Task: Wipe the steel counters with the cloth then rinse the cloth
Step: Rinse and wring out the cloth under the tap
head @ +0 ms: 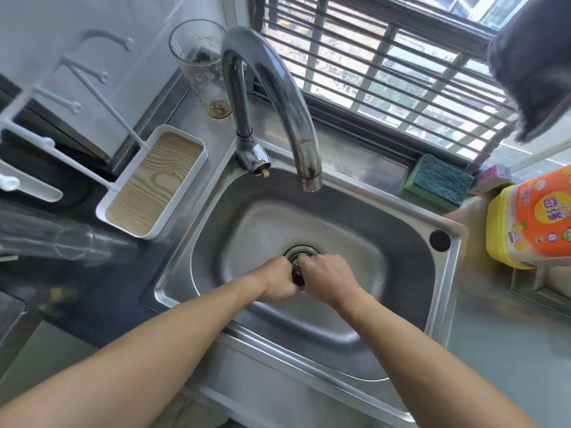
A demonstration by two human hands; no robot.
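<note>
Both hands sit low in the sink (401, 217), right over the drain (301, 251), prob. so wrung water runs straight down. Left hand (276, 281) & right hand (327, 278) have fingers curled tight round the dark cloth (297, 275), bunched between the 2 fists; tap (272, 97) shows no water.

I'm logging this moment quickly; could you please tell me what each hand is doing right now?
Left hand: fingers curled, gripping one end of the dark cloth.
Right hand: fingers curled, gripping the other end.
</note>
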